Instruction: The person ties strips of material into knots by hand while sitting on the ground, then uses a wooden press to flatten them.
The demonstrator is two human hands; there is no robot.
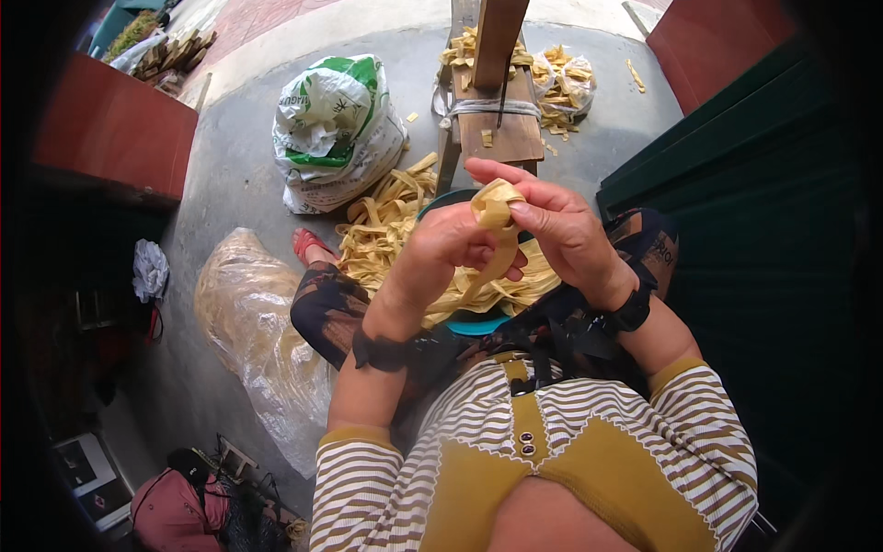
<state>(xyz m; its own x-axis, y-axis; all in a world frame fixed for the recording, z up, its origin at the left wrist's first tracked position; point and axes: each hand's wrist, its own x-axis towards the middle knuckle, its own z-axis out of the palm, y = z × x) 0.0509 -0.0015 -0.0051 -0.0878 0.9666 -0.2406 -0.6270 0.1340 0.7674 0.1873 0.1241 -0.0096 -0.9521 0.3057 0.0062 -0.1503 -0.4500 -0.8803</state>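
Note:
Between my two hands is a folded, looped strip of pale yellow plant fibre (498, 207), its tail hanging down. My left hand (448, 241) grips the loop from the left, fingers curled under it. My right hand (562, 224) pinches the loop's right side between thumb and fingers. Below them a teal basin (476, 326) sits in my lap area, with many flat yellow strips (534, 279) lying across it. More strips (386, 221) are heaped on the floor to the left of the basin.
Ahead stands a wooden bench (500, 138) with an upright post (498, 45) and cut pieces on it. A bag of pieces (569, 83) lies beyond. To the left are a white-green woven sack (338, 138) and a clear plastic bundle (269, 331). A dark green door (745, 159) is at right.

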